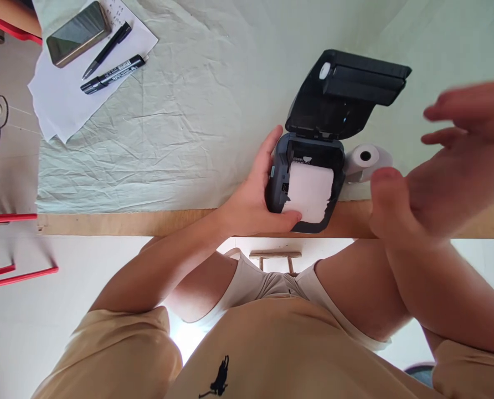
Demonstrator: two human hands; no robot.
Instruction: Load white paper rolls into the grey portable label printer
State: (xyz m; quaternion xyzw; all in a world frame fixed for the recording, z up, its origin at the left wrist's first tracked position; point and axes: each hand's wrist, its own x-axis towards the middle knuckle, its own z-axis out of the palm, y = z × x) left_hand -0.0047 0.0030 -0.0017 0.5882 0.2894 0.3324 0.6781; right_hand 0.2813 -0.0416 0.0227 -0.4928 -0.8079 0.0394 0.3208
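A dark label printer (274, 191) with its lid (334, 94) raised stands at the table's front edge. Inside it lies a white paper roll (311, 191) with ragged edges. My left hand (257, 197) grips the printer's left side, its thumb over the lower front rim beside the paper. To the right of the printer a small white roll (365, 157) with a dark core hole rests on the cloth. My right hand (446, 160) is raised right of that roll, blurred, thumb and fingers apart; nothing shows in it. Part of it lies beyond the right edge of the view.
Upper left on the green cloth (168, 127) are white papers (58, 100), a phone (78, 33), a black pen (108, 50) and a black marker (113, 75). The wooden table edge (106, 223) runs above my legs. Red-framed furniture (18, 280) stands at the left.
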